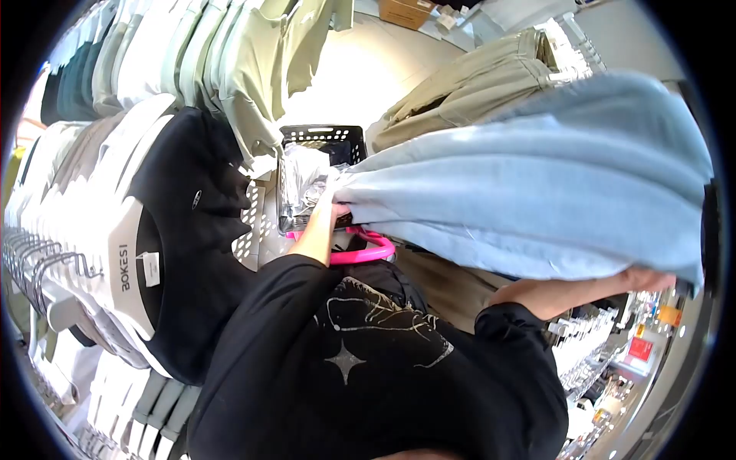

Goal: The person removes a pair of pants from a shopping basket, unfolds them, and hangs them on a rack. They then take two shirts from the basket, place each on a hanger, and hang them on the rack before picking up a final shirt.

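Note:
A light blue garment [521,192] is stretched out across the right half of the head view. My left hand [340,208] grips its narrow, gathered end above a black basket. At the far right my right hand [648,279] is closed on the wide end, with its fingers partly hidden by the cloth. The black basket [322,132], with perforated sides, holds white and dark items. A pink handle [360,253] lies just below the basket, close to my body.
Left of me hangs a black top [201,207] on a white hanger, beside racks of pale shirts. Green shirts [261,69] hang at the upper left. Khaki trousers [468,88] hang behind the blue garment. A cardboard box [406,11] stands at the top.

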`<state>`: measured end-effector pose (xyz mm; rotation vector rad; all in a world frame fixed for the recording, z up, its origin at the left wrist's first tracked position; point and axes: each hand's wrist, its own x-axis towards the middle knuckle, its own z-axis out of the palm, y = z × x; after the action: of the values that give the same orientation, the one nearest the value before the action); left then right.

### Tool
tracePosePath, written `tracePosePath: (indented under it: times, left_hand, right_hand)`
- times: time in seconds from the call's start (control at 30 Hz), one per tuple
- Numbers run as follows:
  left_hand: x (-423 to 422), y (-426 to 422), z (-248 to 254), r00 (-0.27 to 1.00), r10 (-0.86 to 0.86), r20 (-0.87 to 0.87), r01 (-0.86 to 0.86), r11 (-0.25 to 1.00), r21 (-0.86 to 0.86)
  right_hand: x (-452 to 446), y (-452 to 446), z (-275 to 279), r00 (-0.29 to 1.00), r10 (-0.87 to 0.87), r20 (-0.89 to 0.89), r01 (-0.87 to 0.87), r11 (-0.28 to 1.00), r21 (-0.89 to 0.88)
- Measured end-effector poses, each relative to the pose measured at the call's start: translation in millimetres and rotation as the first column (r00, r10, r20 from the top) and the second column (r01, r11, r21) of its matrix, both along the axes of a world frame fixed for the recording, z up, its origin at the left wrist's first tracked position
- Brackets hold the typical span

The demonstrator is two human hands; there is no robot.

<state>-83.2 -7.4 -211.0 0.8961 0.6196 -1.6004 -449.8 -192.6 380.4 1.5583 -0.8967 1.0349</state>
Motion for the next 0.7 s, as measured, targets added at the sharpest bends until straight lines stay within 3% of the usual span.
tracePosePath:
  times: [0.03,0.1,0.2,0.3,0.33,0.37,0.4,0.43,0.47,0.5,0.57,0.6,0.63,0.67,0.7]
  left_hand:
    - [-4.5,-9.0,5.8,0.999,0.033,0.007,-0.032,0.999,-0.019]
    - [-11.5,-24.4,20.8,0.996,0.082,0.015,-0.082,0.995,-0.057]
    - [-16.2,-38.0,37.5,0.987,0.155,0.038,-0.15,0.983,-0.11]
    - [-17.3,-50.3,56.6,0.969,0.224,0.105,-0.202,0.962,-0.183]
    - [-20.3,-56.4,64.1,0.958,0.249,0.143,-0.215,0.953,-0.215]
    - [-23.6,-64.6,73.2,0.942,0.277,0.188,-0.226,0.94,-0.256]
    - [-31.8,-72.6,85.7,0.915,0.306,0.262,-0.223,0.926,-0.304]
    - [-43.4,-80.8,100.7,0.862,0.335,0.381,-0.197,0.913,-0.357]
    - [-54.0,-85.4,115.4,0.795,0.346,0.498,-0.154,0.909,-0.387]
    - [-67.5,-86.8,128.6,0.705,0.344,0.62,-0.095,0.912,-0.399]
    - [-85.1,-79.3,165.5,0.472,0.264,0.841,0.097,0.933,-0.347]
    - [-92.0,-73.3,194.3,0.253,0.303,0.919,0.173,0.92,-0.351]
    - [-94.4,-61.7,233.9,0.347,0.226,0.91,0.361,0.863,-0.353]
    - [-102.3,-53.7,257.6,0.171,0.296,0.94,0.456,0.822,-0.342]
    - [-109.7,-46.4,280.8,-0.005,0.382,0.924,0.527,0.786,-0.322]
  right_hand:
    - [-15.2,-5.4,1.8,0.964,0.213,0.157,-0.224,0.973,0.06]
    - [-41.2,-14.1,-6.5,0.842,0.417,0.344,-0.462,0.885,0.06]
    - [-51.2,-14.1,-40.2,0.719,0.528,0.452,-0.619,0.782,0.069]
    - [-46.5,-11.8,-91.0,0.658,0.529,0.535,-0.709,0.675,0.204]
    - [-35.4,-7.3,-107.6,0.514,0.473,0.715,-0.812,0.538,0.228]
    - [-17.2,0.6,-126.0,0.152,0.26,0.954,-0.972,0.215,0.096]
    - [0.0,6.0,-141.4,-0.147,-0.02,0.989,-0.989,0.018,-0.147]
    - [15.6,11.1,-157.9,-0.25,-0.211,0.945,-0.966,-0.015,-0.259]
    - [42.4,19.3,-170.3,-0.001,-0.242,0.97,-1.0,-0.016,-0.006]
    - [43.7,12.6,-201.6,0.113,-0.301,0.947,-0.991,0.034,0.129]
    - [35.1,-4.8,-263.0,0.148,-0.398,0.905,-0.988,-0.106,0.115]
    - [39.7,-1.6,-277.6,0.128,-0.454,0.882,-0.978,-0.203,0.038]
    - [40.2,-4.8,-297.9,0.151,-0.545,0.825,-0.975,-0.22,0.033]
    - [62.5,11.6,-289.7,0.126,-0.604,0.787,-0.973,-0.229,-0.02]
    - [58.5,3.7,-316.6,0.081,-0.678,0.73,-0.933,-0.309,-0.184]
